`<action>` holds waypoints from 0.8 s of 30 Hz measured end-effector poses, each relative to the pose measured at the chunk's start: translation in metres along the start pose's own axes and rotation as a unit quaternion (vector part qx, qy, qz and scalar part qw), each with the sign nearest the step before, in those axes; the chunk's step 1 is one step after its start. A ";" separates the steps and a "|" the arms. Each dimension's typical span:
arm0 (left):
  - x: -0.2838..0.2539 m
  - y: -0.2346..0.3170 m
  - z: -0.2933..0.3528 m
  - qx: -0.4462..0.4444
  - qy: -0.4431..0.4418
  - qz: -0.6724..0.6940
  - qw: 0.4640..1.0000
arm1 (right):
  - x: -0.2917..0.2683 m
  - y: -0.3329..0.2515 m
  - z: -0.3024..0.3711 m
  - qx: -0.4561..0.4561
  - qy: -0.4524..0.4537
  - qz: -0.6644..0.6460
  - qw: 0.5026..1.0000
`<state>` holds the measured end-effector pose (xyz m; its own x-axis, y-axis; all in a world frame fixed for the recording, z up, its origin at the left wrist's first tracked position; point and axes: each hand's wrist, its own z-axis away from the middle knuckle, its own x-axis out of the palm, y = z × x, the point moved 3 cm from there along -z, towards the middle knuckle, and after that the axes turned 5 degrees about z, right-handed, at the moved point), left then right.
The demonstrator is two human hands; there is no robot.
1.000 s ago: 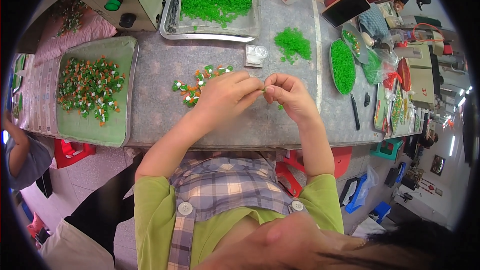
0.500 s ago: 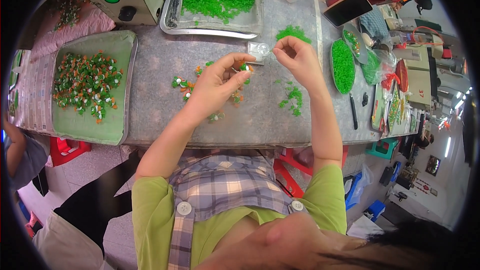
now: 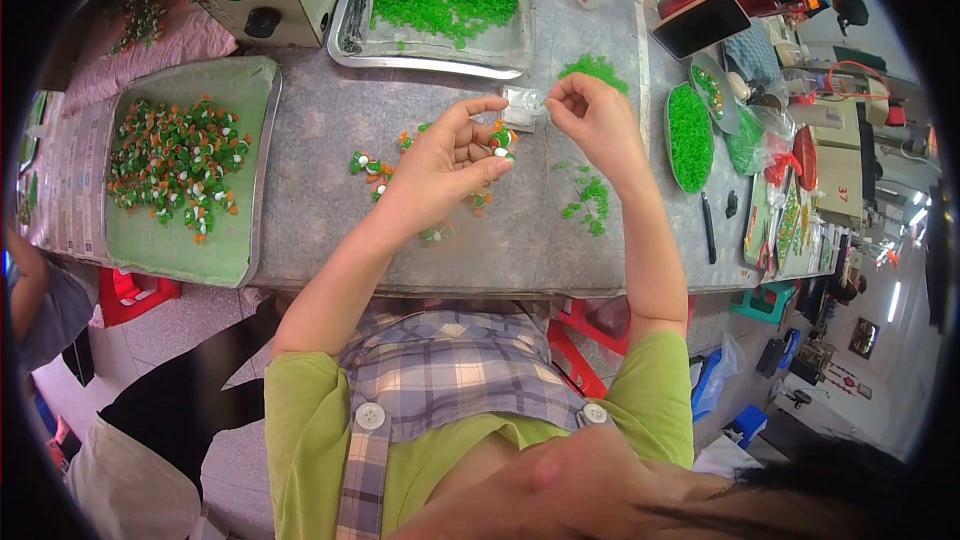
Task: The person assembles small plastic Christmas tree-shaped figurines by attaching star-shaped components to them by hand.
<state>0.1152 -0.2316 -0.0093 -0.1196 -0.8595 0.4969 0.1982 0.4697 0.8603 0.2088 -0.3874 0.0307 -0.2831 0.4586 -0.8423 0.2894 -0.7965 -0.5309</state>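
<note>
My left hand (image 3: pixel 440 172) is above the middle of the grey table, its index finger raised and its thumb stretched out. At its fingers sits a small green, white and orange ornament (image 3: pixel 502 138), held by the curled fingers and thumb. My right hand (image 3: pixel 595 118) is pinched closed just to the right; whatever is in its fingertips is too small to make out. Between the hands lies a small clear round dish on a pale square base (image 3: pixel 521 120). Similar coloured ornaments (image 3: pixel 372 172) lie beneath and beside my left hand. Loose green bits (image 3: pixel 590 202) are scattered below my right hand.
A green-lined tray (image 3: pixel 130 252) of ornaments stands left. At the back is a metal tray (image 3: pixel 430 64) of green bits, with a small green pile (image 3: pixel 597 70) nearby. An oval dish (image 3: pixel 690 138), a black pen-like tool (image 3: pixel 708 228) and a phone (image 3: pixel 702 24) are right.
My left hand has opened a little, the thumb and index finger spreading apart around the ornament. My right hand stays pinched in nearly the same place. The view has shifted slightly.
</note>
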 end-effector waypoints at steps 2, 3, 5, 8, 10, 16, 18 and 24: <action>0.000 0.000 0.000 -0.003 0.002 0.007 1.000 | -0.003 -0.003 0.003 -0.025 0.023 -0.032 0.999; 0.000 -0.001 0.000 -0.009 0.006 0.013 1.000 | -0.003 -0.003 0.005 -0.025 0.010 -0.072 0.997; -0.001 -0.001 0.000 -0.016 0.011 0.018 1.000 | -0.002 -0.006 0.009 -0.024 -0.021 -0.158 0.987; -0.001 -0.001 0.001 -0.017 0.010 0.012 1.000 | 0.002 -0.021 0.014 -0.003 -0.093 -0.297 0.950; 0.000 -0.002 0.001 -0.021 0.009 0.015 1.000 | 0.005 -0.026 0.016 0.017 -0.132 -0.349 0.928; 0.001 -0.002 0.001 0.025 0.048 -0.080 0.995 | 0.012 -0.028 0.021 0.022 -0.196 -0.446 0.873; -0.004 -0.005 -0.001 -0.002 0.034 -0.084 0.996 | 0.011 -0.031 0.025 0.006 -0.188 -0.487 0.853; 0.000 0.000 0.002 -0.053 0.023 -0.055 0.997 | 0.010 -0.025 0.036 -0.013 -0.148 -0.503 0.851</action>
<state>0.1137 -0.2313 -0.0085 -0.1018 -0.9145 0.3915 0.2874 0.3497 0.8917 0.1654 -0.3767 0.0388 -0.6166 0.7810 0.0992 -0.2178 -0.0481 -0.9748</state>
